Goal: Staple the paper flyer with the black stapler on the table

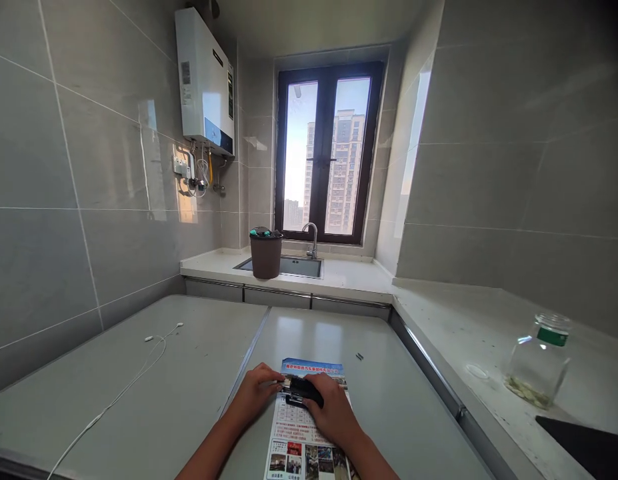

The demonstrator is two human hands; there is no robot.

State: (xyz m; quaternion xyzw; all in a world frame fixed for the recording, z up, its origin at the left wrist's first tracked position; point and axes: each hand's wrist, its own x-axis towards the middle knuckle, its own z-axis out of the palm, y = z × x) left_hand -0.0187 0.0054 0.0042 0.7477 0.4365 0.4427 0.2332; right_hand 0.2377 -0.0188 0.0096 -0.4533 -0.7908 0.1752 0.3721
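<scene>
A black stapler [307, 389] is held just above a printed leaflet [295, 427] on the table, its head pointing left. My right hand [333, 408] is closed around the stapler's rear end. The fingers of my left hand [256, 393] are pinched together at its silver front end. Whether a small staple strip is between those fingers is too small to make out. The leaflet has a blue heading and several photos, and my right forearm hides part of its lower right. A short strip of staples [359, 357] lies on the table beyond the leaflet, to the right.
A white cable [131, 383] runs across the left of the table [189, 373]. A glass jar [539, 367] and a clear round lid [477, 371] are on the right counter. Behind, a brown bin [266, 257] stands by the sink [301, 267] under the window.
</scene>
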